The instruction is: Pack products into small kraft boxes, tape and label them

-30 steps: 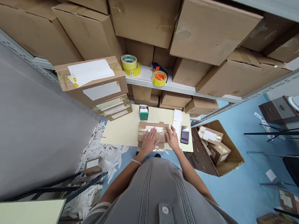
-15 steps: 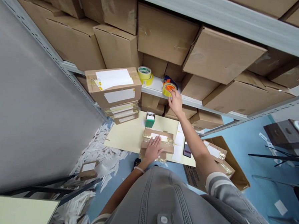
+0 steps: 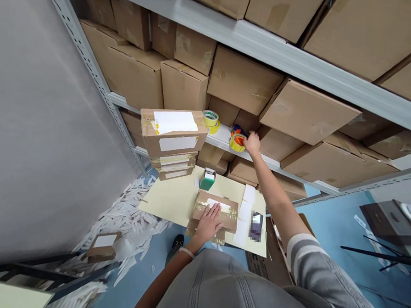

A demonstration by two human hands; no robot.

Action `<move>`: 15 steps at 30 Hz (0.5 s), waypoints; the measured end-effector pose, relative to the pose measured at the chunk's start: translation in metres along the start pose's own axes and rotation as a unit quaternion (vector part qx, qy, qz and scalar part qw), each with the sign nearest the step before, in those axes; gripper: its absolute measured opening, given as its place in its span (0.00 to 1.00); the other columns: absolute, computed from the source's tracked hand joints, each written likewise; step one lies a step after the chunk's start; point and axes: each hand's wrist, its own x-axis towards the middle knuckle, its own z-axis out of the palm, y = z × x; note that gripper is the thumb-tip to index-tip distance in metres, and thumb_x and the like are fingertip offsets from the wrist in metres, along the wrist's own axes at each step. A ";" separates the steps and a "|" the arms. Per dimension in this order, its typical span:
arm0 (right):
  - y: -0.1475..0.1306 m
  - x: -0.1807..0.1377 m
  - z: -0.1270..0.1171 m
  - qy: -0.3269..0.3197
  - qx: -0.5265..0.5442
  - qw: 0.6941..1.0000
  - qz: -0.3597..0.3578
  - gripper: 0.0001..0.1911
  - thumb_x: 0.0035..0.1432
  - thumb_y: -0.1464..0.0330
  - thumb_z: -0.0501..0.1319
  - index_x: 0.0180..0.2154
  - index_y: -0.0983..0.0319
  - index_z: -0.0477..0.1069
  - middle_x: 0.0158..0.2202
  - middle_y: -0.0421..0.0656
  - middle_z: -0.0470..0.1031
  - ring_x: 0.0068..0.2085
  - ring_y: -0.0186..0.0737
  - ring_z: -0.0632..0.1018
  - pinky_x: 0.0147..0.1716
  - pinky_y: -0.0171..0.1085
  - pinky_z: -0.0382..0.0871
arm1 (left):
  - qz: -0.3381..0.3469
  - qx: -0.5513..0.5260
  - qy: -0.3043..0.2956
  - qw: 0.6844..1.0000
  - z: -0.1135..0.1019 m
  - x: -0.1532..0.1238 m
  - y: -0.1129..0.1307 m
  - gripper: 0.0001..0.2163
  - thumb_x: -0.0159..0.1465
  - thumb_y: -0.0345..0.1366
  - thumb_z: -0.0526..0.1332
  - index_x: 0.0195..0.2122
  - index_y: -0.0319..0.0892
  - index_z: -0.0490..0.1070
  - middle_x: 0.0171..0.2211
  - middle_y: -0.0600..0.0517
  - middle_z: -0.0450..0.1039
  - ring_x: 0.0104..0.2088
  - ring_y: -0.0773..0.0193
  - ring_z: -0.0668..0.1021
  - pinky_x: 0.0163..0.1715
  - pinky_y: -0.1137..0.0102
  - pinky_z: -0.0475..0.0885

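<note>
My left hand (image 3: 208,223) lies flat with its fingers spread on a small cardboard parcel (image 3: 230,223). Clear tape and a white label are on that parcel, and part of another taped parcel shows beneath it. At the shelf edge, my right hand (image 3: 252,142) has its fingers closed around the handle end of a tape dispenser (image 3: 237,141), which has blue and orange parts and a yellow roll. The dispenser still rests on the shelf. To its left, two rolls of tape (image 3: 211,119) are stacked. Behind the parcel stands a small green box (image 3: 207,180) with white labels in it.
Labelled boxes (image 3: 173,143) are stacked at the table's left. White label sheets (image 3: 245,211) and a phone (image 3: 256,226) lie on the pale tabletop (image 3: 168,201). Large cartons (image 3: 245,78) fill the metal shelves. Paper strips (image 3: 126,223) litter the floor, and an open carton (image 3: 276,259) stands at right.
My right hand has moved from the yellow roll to the dispenser's handle end and closed there. My left hand stays on the parcel. The camera view has shifted.
</note>
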 end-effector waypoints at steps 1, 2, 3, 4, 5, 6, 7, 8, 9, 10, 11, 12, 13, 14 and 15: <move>0.003 0.007 -0.002 -0.046 0.002 0.998 0.033 0.22 0.60 0.69 0.58 0.55 0.71 0.66 0.51 0.59 0.72 0.52 0.52 0.74 0.50 0.44 0.68 | -0.001 0.002 0.002 1.000 0.000 0.000 0.000 0.33 0.69 0.48 0.47 0.71 0.38 0.40 0.70 0.47 0.46 0.70 0.57 0.50 0.69 0.54 0.44; 0.005 0.013 -0.003 -0.091 0.004 0.994 0.059 0.22 0.59 0.69 0.60 0.54 0.70 0.68 0.49 0.57 0.74 0.50 0.50 0.76 0.48 0.41 0.70 | -0.002 0.003 0.003 1.000 0.000 0.000 0.000 0.33 0.69 0.48 0.47 0.71 0.39 0.41 0.70 0.47 0.46 0.70 0.57 0.50 0.69 0.55 0.44; 0.007 0.018 -0.005 -0.128 0.006 0.989 0.077 0.21 0.57 0.69 0.61 0.52 0.70 0.70 0.47 0.56 0.76 0.48 0.48 0.78 0.45 0.39 0.71 | -0.003 0.006 0.004 1.000 0.000 0.000 0.000 0.32 0.69 0.49 0.47 0.71 0.39 0.42 0.70 0.47 0.46 0.70 0.57 0.51 0.69 0.55 0.45; 0.009 0.022 -0.005 -0.152 0.006 0.985 0.088 0.20 0.56 0.69 0.63 0.50 0.69 0.72 0.46 0.54 0.77 0.46 0.47 0.79 0.43 0.37 0.72 | -0.003 0.008 0.004 1.000 0.001 0.000 0.000 0.32 0.69 0.49 0.46 0.71 0.39 0.42 0.70 0.48 0.45 0.70 0.57 0.51 0.69 0.55 0.45; 0.009 0.024 -0.005 -0.160 0.005 0.983 0.094 0.20 0.54 0.69 0.64 0.49 0.69 0.73 0.44 0.53 0.78 0.44 0.46 0.80 0.41 0.36 0.73 | -0.004 0.011 0.006 1.000 0.001 -0.001 0.000 0.32 0.69 0.49 0.46 0.71 0.39 0.43 0.70 0.48 0.45 0.70 0.57 0.51 0.69 0.55 0.46; 0.008 0.024 -0.004 -0.158 0.002 0.982 0.100 0.19 0.52 0.69 0.66 0.47 0.68 0.74 0.43 0.53 0.79 0.43 0.46 0.80 0.39 0.36 0.73 | -0.005 0.015 0.008 1.000 0.002 -0.001 0.000 0.32 0.69 0.49 0.46 0.71 0.39 0.43 0.70 0.48 0.45 0.70 0.57 0.51 0.69 0.55 0.47; 0.007 0.024 -0.003 -0.150 -0.001 0.983 0.105 0.19 0.51 0.70 0.67 0.46 0.69 0.75 0.43 0.53 0.79 0.42 0.47 0.81 0.38 0.36 0.74 | -0.005 0.019 0.010 1.000 0.003 -0.001 -0.001 0.32 0.69 0.49 0.46 0.71 0.40 0.43 0.70 0.49 0.44 0.70 0.57 0.51 0.69 0.55 0.47; 0.005 0.023 -0.001 -0.140 -0.004 0.984 0.112 0.20 0.50 0.70 0.67 0.46 0.69 0.76 0.43 0.55 0.79 0.43 0.49 0.81 0.38 0.38 0.74 | -0.004 0.024 0.012 1.000 0.004 -0.001 -0.001 0.32 0.69 0.49 0.46 0.71 0.40 0.43 0.70 0.49 0.44 0.70 0.57 0.51 0.68 0.55 0.47; 0.003 0.022 0.001 -0.129 -0.008 0.985 0.118 0.20 0.49 0.70 0.68 0.45 0.69 0.76 0.43 0.56 0.79 0.43 0.50 0.81 0.39 0.39 0.74 | -0.004 0.029 0.014 0.999 0.006 -0.001 -0.001 0.32 0.69 0.50 0.46 0.71 0.40 0.43 0.71 0.49 0.44 0.70 0.57 0.51 0.68 0.55 0.48; 0.001 0.020 0.003 -0.117 -0.010 0.985 0.123 0.20 0.48 0.71 0.68 0.45 0.69 0.76 0.44 0.58 0.78 0.45 0.52 0.80 0.40 0.40 0.74 | -0.002 0.034 0.016 0.999 0.006 -0.001 -0.002 0.32 0.69 0.50 0.46 0.71 0.39 0.43 0.71 0.49 0.44 0.70 0.57 0.51 0.68 0.55 0.48; -0.002 0.017 0.005 -0.107 -0.013 0.986 0.127 0.20 0.49 0.71 0.67 0.46 0.69 0.76 0.45 0.59 0.78 0.46 0.53 0.80 0.42 0.41 0.74 | -0.001 0.038 0.018 0.999 0.007 -0.001 -0.002 0.32 0.69 0.50 0.46 0.71 0.39 0.43 0.71 0.48 0.44 0.70 0.57 0.51 0.68 0.55 0.49; -0.003 0.014 0.007 -0.097 -0.014 0.987 0.129 0.20 0.49 0.71 0.67 0.46 0.69 0.75 0.46 0.60 0.77 0.47 0.54 0.80 0.43 0.42 0.73 | 0.000 0.042 0.019 0.999 0.007 -0.001 -0.002 0.33 0.69 0.50 0.46 0.71 0.39 0.42 0.71 0.48 0.44 0.70 0.57 0.51 0.68 0.55 0.49; -0.004 0.010 0.007 -0.084 -0.013 0.988 0.127 0.20 0.50 0.70 0.66 0.46 0.68 0.75 0.46 0.59 0.77 0.47 0.54 0.79 0.44 0.43 0.73 | 0.003 0.044 0.020 0.999 0.007 -0.001 -0.003 0.33 0.69 0.50 0.46 0.71 0.39 0.42 0.71 0.48 0.44 0.70 0.57 0.51 0.68 0.55 0.49; -0.005 0.005 0.007 -0.068 -0.008 0.990 0.123 0.19 0.51 0.69 0.65 0.46 0.67 0.75 0.46 0.59 0.77 0.47 0.54 0.79 0.44 0.43 0.72 | 0.004 0.046 0.020 0.999 0.007 -0.001 -0.003 0.33 0.69 0.50 0.46 0.71 0.39 0.41 0.71 0.48 0.44 0.70 0.56 0.51 0.68 0.55 0.49; -0.004 -0.001 0.007 -0.048 0.001 0.992 0.116 0.18 0.52 0.68 0.65 0.46 0.66 0.75 0.45 0.58 0.78 0.47 0.54 0.79 0.44 0.44 0.72 | 0.005 0.048 0.021 0.999 0.006 -0.001 -0.003 0.33 0.69 0.49 0.46 0.71 0.39 0.41 0.71 0.48 0.44 0.70 0.56 0.51 0.68 0.55 0.48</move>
